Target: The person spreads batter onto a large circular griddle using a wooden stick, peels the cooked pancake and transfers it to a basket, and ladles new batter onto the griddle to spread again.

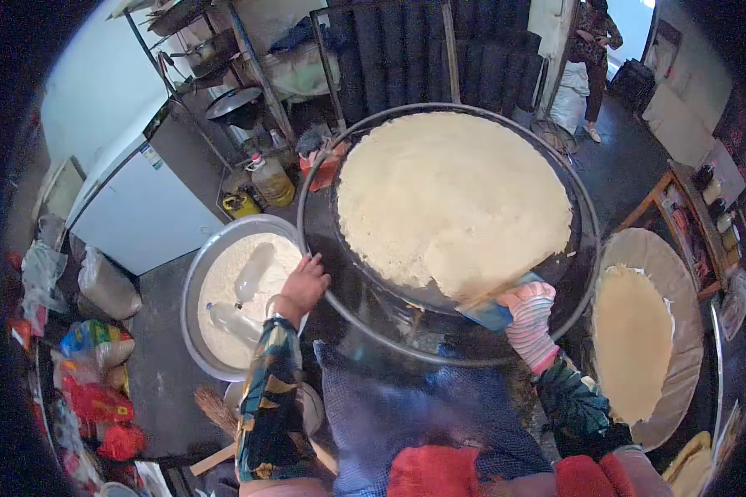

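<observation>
Batter [456, 190] lies in a wide pale sheet on the round griddle [562, 263], just beyond the right hand [529, 319]. Gloved in stripes, that hand has its fingers closed around a blue scraper [485, 316], whose blurred edge meets the sheet's near border. The bare left hand [305, 288] is at the griddle's outer metal ring [301, 207]; I cannot tell whether its fingers clasp it. Left of that hand, a metal basin [192, 331] holds flour [215, 282] and two clear bottles [255, 273]. Right of the glove, a thin pancake [634, 344] rests on a cloth-covered round tray [686, 356].
</observation>
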A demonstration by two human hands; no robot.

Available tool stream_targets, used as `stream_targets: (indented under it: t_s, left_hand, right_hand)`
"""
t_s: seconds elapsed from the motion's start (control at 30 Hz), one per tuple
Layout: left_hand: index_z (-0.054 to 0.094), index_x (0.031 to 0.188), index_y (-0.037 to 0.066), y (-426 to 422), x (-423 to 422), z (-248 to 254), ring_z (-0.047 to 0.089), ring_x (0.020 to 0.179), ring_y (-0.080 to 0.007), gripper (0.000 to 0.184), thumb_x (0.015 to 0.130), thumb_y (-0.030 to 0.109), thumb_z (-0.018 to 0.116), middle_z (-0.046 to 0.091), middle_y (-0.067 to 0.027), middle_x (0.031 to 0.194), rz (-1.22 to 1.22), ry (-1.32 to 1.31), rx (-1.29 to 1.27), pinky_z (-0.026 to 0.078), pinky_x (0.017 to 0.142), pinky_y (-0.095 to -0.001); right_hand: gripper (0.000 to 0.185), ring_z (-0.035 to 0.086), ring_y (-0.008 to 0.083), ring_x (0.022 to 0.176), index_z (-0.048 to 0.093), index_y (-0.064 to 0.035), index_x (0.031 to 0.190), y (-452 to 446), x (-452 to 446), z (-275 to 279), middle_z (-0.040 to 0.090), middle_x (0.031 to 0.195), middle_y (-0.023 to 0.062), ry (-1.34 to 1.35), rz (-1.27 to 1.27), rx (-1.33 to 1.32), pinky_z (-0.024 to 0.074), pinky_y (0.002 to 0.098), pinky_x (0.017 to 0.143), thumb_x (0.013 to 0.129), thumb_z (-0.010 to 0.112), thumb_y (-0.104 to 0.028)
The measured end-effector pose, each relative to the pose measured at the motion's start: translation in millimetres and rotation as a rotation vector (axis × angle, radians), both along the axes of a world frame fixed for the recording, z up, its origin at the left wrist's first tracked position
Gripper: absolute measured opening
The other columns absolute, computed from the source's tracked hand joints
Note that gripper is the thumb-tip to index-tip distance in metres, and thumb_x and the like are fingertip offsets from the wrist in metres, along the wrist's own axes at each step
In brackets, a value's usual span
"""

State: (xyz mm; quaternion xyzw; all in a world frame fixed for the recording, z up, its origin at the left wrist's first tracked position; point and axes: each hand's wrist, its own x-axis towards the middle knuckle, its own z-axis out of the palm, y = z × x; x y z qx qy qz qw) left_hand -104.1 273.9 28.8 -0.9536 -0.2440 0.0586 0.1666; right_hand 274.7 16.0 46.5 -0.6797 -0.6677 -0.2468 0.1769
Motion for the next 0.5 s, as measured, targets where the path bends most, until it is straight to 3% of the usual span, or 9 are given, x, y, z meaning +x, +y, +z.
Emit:
stream_targets:
  t_s: [0.07, 0.13, 0.17, 0.23, 0.27, 0.3, 0.33, 0.4, 0.5]
  left_hand:
    - [0.07, 0.078, 0.01, -19, 20, -17, 0.056, 0.095, -0.0237, 0.02, 0.073, 0.016, 0.052, 0.067, -0.0081, 0.088, 0.18, 0.22, -0.075, 0.03, 0.103, -0.0413]
    - [0.07, 0.073, 0.013, -66, 33, -21, 0.058, 0.085, -0.0225, 0.018, 0.074, 0.019, 0.053, 0.066, -0.0076, 0.076, 0.197, 0.194, 0.019, 0.037, 0.084, -0.0371]
    - [0.07, 0.074, 0.014, -91, 45, -25, 0.059, 0.081, -0.0233, 0.017, 0.076, 0.019, 0.054, 0.066, -0.0071, 0.075, 0.215, 0.193, 0.047, 0.037, 0.084, -0.0402]
    - [0.069, 0.074, 0.014, -152, 80, -21, 0.059, 0.071, -0.0258, 0.015, 0.076, 0.02, 0.056, 0.062, -0.0049, 0.063, 0.225, -0.093, -0.004, 0.04, 0.074, -0.0436]
    - [0.067, 0.074, 0.014, -180, 102, -35, 0.059, 0.069, -0.0248, 0.014, 0.075, 0.02, 0.055, 0.061, -0.0047, 0.064, 0.29, -0.101, -0.209, 0.04, 0.071, -0.0438]
    - [0.066, 0.077, 0.014, -218, 134, -11, 0.059, 0.074, -0.0222, 0.014, 0.074, 0.018, 0.054, 0.062, -0.0048, 0.074, 0.318, -0.058, -0.319, 0.04, 0.07, -0.0442]
    - [0.065, 0.089, 0.004, -249, 154, -31, 0.061, 0.073, -0.0317, 0.02, 0.078, 0.016, 0.053, 0.064, -0.0152, 0.076, 0.193, -0.368, -0.294, 0.042, 0.085, -0.0488]
    - [0.064, 0.088, 0.003, -310, 194, -42, 0.058, 0.077, -0.0321, 0.021, 0.076, 0.016, 0.054, 0.061, -0.0153, 0.081, -0.027, -0.673, -0.251, 0.041, 0.083, -0.0488]
    - [0.061, 0.088, 0.002, -375, 211, -50, 0.054, 0.083, -0.0327, 0.022, 0.072, 0.016, 0.054, 0.057, -0.0155, 0.088, -0.274, -0.802, -0.287, 0.04, 0.081, -0.0487]
  right_hand:
    - [0.011, 0.05, 0.0178, 0.086, 0.064, -0.027, 0.078, 5, -6, 7, 0.054, 0.078, -0.0045, 0.014, 0.028, 0.04, 0.0335, 0.0425, 0.082, 0.068, 0.058, -0.029]
    - [0.008, 0.052, 0.0184, 0.082, 0.063, -0.0251, 0.073, 2, -10, 15, 0.055, 0.074, -0.0031, 0.071, 0.058, 0.075, 0.0347, 0.0404, 0.081, 0.066, 0.058, -0.023]
    - [0.008, 0.052, 0.0184, 0.082, 0.063, -0.0251, 0.073, 3, -8, 14, 0.055, 0.074, -0.0031, 0.068, 0.063, 0.091, 0.0347, 0.0404, 0.081, 0.066, 0.058, -0.023]
    - [0.01, 0.051, 0.0192, 0.084, 0.062, -0.0232, 0.076, 7, -5, -2, 0.053, 0.074, -0.0018, 0.06, 0.04, 0.016, 0.034, 0.041, 0.082, 0.068, 0.056, -0.022]
    - [0.008, 0.05, 0.0203, 0.083, 0.06, -0.0217, 0.074, 9, -6, -3, 0.051, 0.072, -0.0003, 0.054, 0.035, 0.021, 0.0337, 0.0415, 0.082, 0.068, 0.056, -0.023]
    - [0.008, 0.05, 0.0203, 0.083, 0.06, -0.0217, 0.074, 6, -10, 1, 0.051, 0.072, -0.0003, 0.059, 0.034, 0.029, 0.0337, 0.0415, 0.082, 0.068, 0.056, -0.023]
    - [0.008, 0.05, 0.0208, 0.083, 0.06, -0.0212, 0.073, 5, -13, 7, 0.05, 0.073, 0.0002, 0.072, 0.042, 0.04, 0.0338, 0.0415, 0.081, 0.067, 0.057, -0.024]
    - [0.008, 0.049, 0.0213, 0.082, 0.06, -0.0206, 0.073, 6, -16, 12, 0.05, 0.073, 0.0008, 0.076, 0.048, 0.065, 0.0338, 0.0415, 0.081, 0.067, 0.058, -0.026]
    - [0.006, 0.047, 0.0184, 0.084, 0.056, -0.0247, 0.073, 13, -8, -10, 0.048, 0.074, -0.0009, 0.07, 0.024, 0.028, 0.0332, 0.041, 0.082, 0.07, 0.052, -0.028]
